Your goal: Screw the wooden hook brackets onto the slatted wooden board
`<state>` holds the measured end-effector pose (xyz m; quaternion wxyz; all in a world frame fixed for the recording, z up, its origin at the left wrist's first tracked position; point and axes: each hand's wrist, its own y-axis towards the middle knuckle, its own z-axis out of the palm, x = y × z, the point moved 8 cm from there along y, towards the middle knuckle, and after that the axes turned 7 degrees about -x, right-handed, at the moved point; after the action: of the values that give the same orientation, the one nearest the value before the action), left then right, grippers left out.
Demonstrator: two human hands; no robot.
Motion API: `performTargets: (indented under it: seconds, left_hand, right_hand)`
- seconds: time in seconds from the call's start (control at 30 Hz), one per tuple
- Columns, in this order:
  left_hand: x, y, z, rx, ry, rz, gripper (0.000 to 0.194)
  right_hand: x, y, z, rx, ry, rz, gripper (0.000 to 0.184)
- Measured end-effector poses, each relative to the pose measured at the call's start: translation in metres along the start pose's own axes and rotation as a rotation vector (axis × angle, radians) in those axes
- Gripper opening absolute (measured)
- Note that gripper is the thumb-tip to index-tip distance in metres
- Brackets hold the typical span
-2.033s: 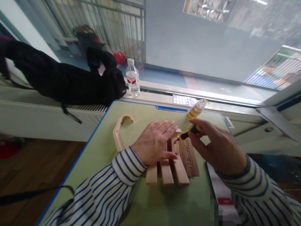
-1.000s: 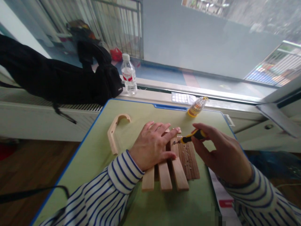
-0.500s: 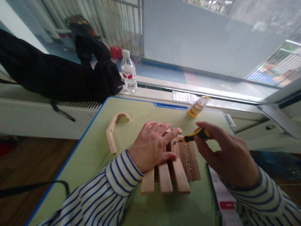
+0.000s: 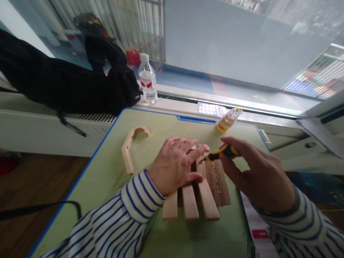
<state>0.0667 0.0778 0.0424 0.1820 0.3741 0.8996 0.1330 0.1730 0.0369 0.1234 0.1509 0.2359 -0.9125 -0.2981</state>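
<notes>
Three pale wooden slats (image 4: 211,206) lie side by side on the table. My left hand (image 4: 176,163) is across them, fingers curled over the far part and thumb on the rightmost slat, gripping them together. My right hand (image 4: 258,172) is closed around a yellow and black screwdriver (image 4: 224,153). Its tip meets a small dark screw (image 4: 201,161) on the rightmost slat; how deep the screw sits, I cannot tell. A brown grooved board (image 4: 220,186) beside and partly under the slats carries several small screws. Left of my hands lies a curved wooden piece (image 4: 128,147) with holes.
The green table (image 4: 104,190) has a blue edge. A clear bottle with a yellow base (image 4: 228,120) stands at its far side. On the sill are a water bottle (image 4: 147,80) and a black bag (image 4: 118,86). A paper with a red patch (image 4: 260,234) lies partly under my right forearm.
The view has shifted slightly. My right fingers have changed position a little on the screwdriver handle, while its tip stays at the screw. My left hand keeps its place on the slats.
</notes>
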Motion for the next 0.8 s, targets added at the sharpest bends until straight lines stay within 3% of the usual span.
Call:
performTargets:
  seconds: [0.53, 0.8]
  left_hand:
    - [0.001, -0.001, 0.001, -0.005, -0.006, -0.005, 0.070]
    - [0.001, 0.000, -0.001, -0.003, -0.009, -0.012, 0.070]
  right_hand:
    - [0.002, 0.002, 0.000, 0.004, -0.022, -0.036, 0.031]
    - [0.007, 0.011, 0.007, 0.125, -0.009, -0.089, 0.032]
